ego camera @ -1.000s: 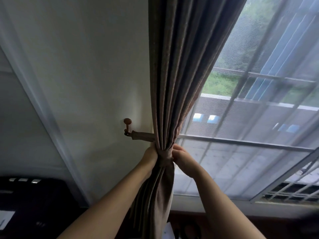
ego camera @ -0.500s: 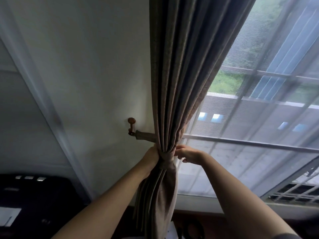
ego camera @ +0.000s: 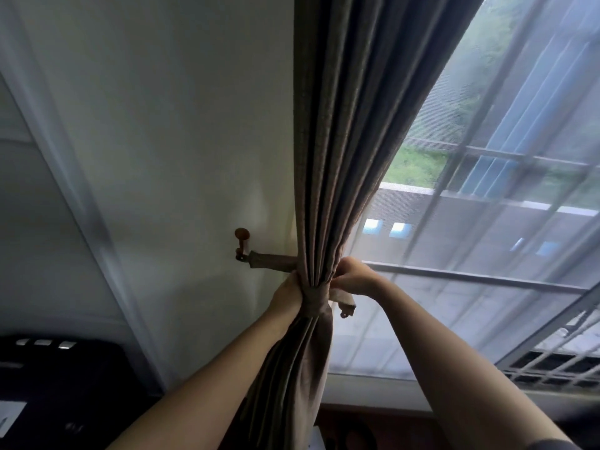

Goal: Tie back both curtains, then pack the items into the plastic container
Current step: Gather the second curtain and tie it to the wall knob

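Brown curtain [ego camera: 328, 177], centre frame: our left hand [ego camera: 289, 295] clenched the gathered folds, our right hand [ego camera: 354, 277] pinched the tieback [ego camera: 342, 300], its free end not yet hooked on the wall hook [ego camera: 242, 243]; container unseen

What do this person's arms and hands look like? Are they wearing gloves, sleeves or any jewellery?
Both hands are bare: no gloves on the left hand or the right hand, and no rings, watch or bracelets show. Both forearms are uncovered from wrist to the frame's lower edge. The only clothing visible is a dark grey sleeve edge at the bottom right corner, on the right arm. The fingers are partly hidden behind the curtain.
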